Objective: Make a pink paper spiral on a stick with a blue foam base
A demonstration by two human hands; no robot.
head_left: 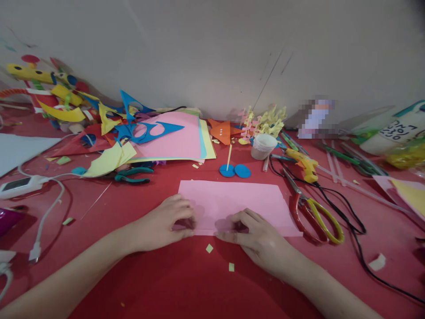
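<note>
A pink sheet of paper (239, 199) lies in front of me on the red table, with a narrow folded strip along its near edge. My left hand (175, 219) is closed at the left part of that edge, thumb and curled fingers on the paper. At the middle of the same edge is my right hand (259, 232), fingers bent and thumb along the fold. Just beyond the sheet lie two blue paper discs (242, 171), a thin pale stick (229, 157) standing over the left one. Scissors (307, 206) with red and yellow handles rest to the right, close to the sheet.
Stacked coloured paper (172, 137) and blue offcuts (159, 133) lie behind, with green-handled pliers (133, 175) in front. A white cup (263, 146) and yellow glue gun (303, 165) stand near the wall. A black cable (360, 252) runs down the right; a white cable (41, 226) lies left.
</note>
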